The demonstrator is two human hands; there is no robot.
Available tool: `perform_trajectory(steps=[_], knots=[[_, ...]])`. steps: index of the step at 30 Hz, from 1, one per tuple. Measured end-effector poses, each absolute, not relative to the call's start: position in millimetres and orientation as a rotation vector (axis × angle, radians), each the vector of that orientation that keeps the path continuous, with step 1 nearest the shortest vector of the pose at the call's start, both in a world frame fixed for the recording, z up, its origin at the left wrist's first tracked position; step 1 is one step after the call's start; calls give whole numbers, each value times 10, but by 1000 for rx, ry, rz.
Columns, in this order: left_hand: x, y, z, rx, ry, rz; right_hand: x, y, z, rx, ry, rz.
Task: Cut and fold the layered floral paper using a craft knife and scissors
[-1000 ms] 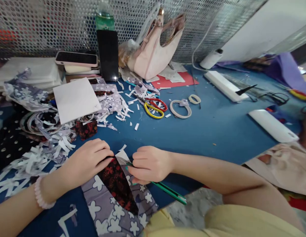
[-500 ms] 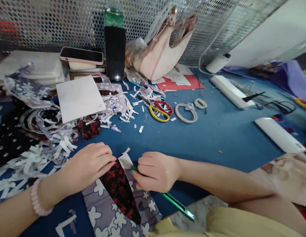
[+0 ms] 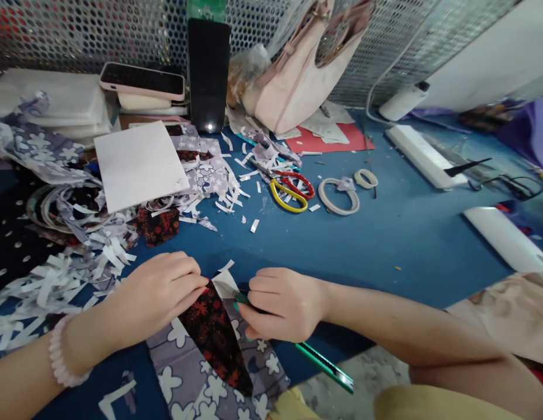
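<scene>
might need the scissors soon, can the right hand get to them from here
Probably yes: only bare blue table and a few paper scraps lie between the right hand and the scissors. That hand is shut on a green knife, though, so it isn't free.

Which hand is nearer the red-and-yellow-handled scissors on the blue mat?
Right. The right hand lies almost directly on the near side of the scissors; the left hand is farther off to their left.
</scene>
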State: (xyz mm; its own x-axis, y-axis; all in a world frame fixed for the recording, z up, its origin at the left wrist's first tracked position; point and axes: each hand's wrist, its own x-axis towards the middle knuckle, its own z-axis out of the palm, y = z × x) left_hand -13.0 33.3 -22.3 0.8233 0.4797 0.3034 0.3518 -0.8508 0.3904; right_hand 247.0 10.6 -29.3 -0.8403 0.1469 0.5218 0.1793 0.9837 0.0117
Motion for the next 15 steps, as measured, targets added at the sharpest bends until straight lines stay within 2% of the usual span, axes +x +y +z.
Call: perform_trajectory(steps=[15], knots=[[-103,324,-161,2754,616,535,2450,73,-309,-286,-2539,-127]])
